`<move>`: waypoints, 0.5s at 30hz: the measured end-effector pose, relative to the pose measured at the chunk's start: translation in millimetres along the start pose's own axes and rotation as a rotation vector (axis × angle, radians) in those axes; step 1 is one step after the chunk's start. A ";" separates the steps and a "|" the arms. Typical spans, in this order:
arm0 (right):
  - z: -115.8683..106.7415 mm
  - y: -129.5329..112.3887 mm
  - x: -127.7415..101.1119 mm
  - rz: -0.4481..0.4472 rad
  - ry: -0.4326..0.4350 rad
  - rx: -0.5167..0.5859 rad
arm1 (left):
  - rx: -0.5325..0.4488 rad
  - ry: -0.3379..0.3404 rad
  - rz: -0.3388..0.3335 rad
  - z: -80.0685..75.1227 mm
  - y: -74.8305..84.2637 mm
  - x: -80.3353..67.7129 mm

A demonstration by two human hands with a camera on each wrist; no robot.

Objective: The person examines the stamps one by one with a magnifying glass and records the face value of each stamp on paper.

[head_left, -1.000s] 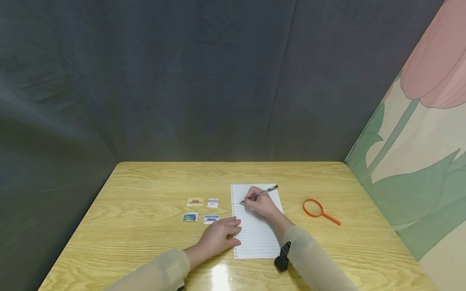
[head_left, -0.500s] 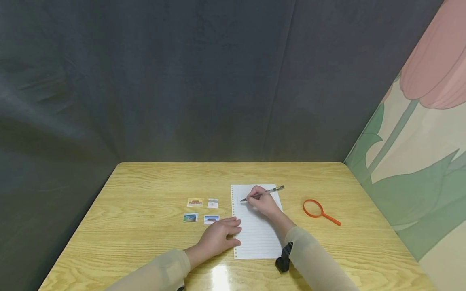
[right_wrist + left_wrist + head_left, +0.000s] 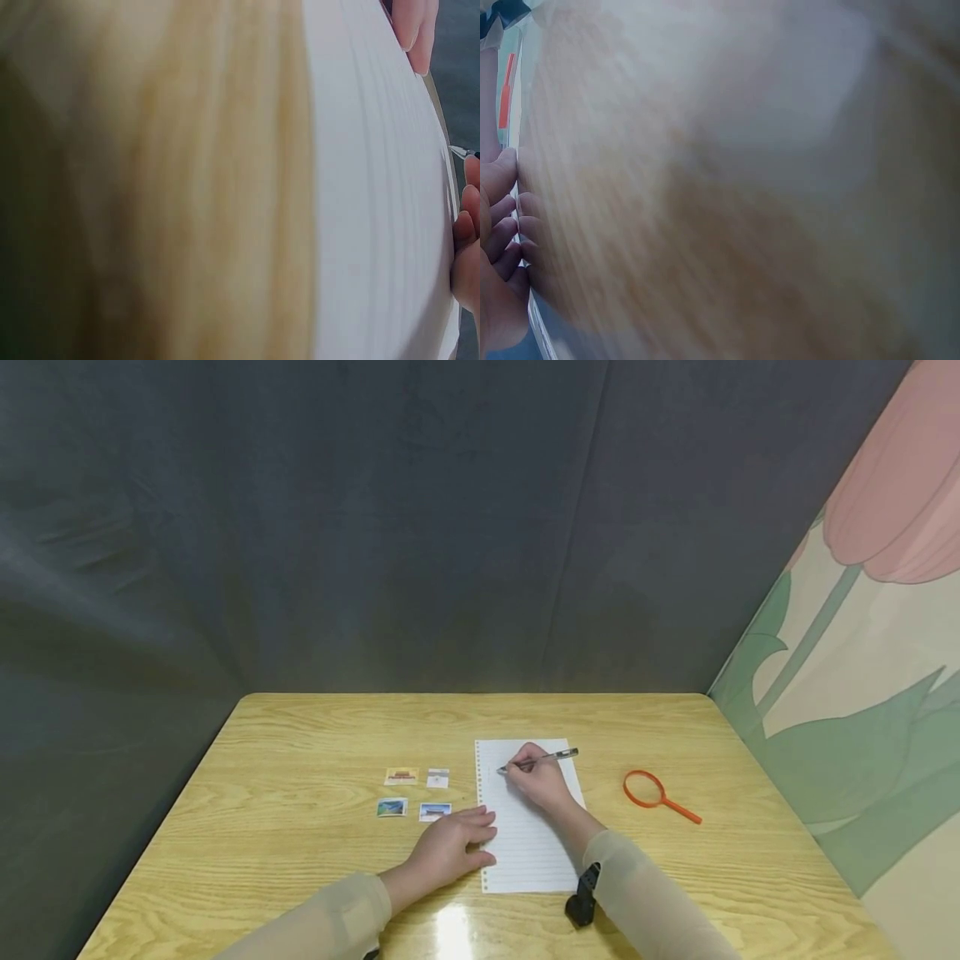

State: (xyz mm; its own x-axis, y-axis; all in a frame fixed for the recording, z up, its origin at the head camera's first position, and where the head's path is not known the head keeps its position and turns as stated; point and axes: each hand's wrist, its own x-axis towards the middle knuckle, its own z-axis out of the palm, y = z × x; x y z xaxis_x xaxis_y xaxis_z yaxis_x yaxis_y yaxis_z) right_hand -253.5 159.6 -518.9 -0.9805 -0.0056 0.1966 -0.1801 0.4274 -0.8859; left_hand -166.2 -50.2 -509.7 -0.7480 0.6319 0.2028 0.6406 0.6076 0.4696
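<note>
My right hand [image 3: 542, 781] pinches a pen [image 3: 558, 754] above the upper part of a lined sheet of paper [image 3: 528, 852]. The pen slants, its tip at the paper near the left margin; whether it touches cannot be told. Faint marks show there. My left hand [image 3: 448, 849] rests with its fingers over the sheet's punched left edge. In the left wrist view the left hand [image 3: 499, 247] lies low along the surface. The right wrist view shows the curled right hand [image 3: 469, 247] and the pen tip [image 3: 459, 151] over the paper [image 3: 367, 225].
Several small picture stamps lie left of the paper: a yellow stamp [image 3: 402, 776], a pale stamp [image 3: 438, 778], a green-blue stamp [image 3: 392, 807] and a blue-white stamp [image 3: 435, 812]. A red magnifying glass [image 3: 663, 799] lies to the right on the wooden table [image 3: 300, 760].
The pen tip has shifted slightly up and right on the sheet, and the pen's angle has changed a little. My left hand, the stamps and the magnifying glass stay in place.
</note>
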 end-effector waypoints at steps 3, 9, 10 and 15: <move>0.7 0.3 -0.4 0.000 0.005 -0.015 | 0.006 0.001 0.000 0.3 -0.3 0.1; 1.7 2.8 -1.0 0.001 0.005 -0.050 | 0.013 -0.002 -0.007 0.2 0.0 0.2; 1.8 2.9 -1.0 0.005 0.002 -0.055 | 0.014 -0.001 -0.006 0.2 0.1 0.3; 2.3 3.1 -1.4 0.006 -0.006 -0.080 | 0.017 0.002 -0.003 0.2 0.4 0.3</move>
State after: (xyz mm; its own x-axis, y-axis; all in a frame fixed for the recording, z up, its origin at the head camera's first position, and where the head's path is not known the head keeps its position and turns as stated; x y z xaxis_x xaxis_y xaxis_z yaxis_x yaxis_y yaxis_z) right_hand -252.9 158.8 -522.8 -0.9821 -0.0084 0.1884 -0.1674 0.4987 -0.8504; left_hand -166.1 -49.7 -509.6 -0.7501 0.6294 0.2030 0.6413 0.6176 0.4553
